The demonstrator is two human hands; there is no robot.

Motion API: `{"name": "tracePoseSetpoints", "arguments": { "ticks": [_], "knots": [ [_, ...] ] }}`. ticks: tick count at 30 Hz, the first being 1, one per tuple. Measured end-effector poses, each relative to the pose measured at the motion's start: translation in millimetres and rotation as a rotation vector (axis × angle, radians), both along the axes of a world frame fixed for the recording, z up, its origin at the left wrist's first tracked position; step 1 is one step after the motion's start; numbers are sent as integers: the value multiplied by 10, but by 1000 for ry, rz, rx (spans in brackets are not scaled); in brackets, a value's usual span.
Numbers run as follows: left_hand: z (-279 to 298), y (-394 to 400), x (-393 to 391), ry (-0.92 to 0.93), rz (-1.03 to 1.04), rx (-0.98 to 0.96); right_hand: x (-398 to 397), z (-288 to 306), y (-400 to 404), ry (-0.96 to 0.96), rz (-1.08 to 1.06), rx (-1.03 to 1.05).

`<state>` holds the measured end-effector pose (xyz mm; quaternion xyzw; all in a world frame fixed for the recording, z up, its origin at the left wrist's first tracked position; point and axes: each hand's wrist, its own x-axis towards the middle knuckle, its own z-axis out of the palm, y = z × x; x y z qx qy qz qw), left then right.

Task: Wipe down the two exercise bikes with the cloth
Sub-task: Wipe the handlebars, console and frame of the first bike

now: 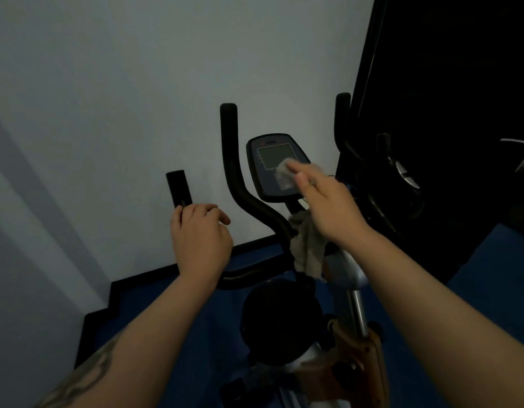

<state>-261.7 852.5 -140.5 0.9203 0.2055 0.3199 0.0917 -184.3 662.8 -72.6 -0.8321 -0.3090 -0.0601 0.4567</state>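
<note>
An exercise bike stands in front of me, with a dark console (274,167) and black curved handlebars (238,184). My right hand (325,207) presses a grey cloth (306,245) against the lower right of the console screen; the rest of the cloth hangs down below my palm. My left hand (200,237) is wrapped around the left handlebar grip (179,188), whose black end sticks up above my fingers. Part of a second bike (399,175) shows on the right, dark and hard to make out.
A pale wall (137,98) rises close behind the bike, with a black skirting along the blue floor (490,290). A dark panel or doorway (446,69) fills the upper right. The bike's silver post (355,307) and frame lie below my arms.
</note>
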Motion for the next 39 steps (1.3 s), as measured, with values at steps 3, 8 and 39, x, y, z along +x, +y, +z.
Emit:
{"name": "tracePoseSetpoints", "arguments": {
  "ticks": [3, 8, 39],
  "knots": [
    [13, 8, 10, 13, 6, 12, -201, -250, 69, 115, 206, -254],
    [-21, 6, 31, -11, 7, 27, -291, -510, -98, 383, 168, 318],
    [20, 23, 41, -95, -27, -93, 78, -669, 334, 144, 62, 11]
  ]
}}
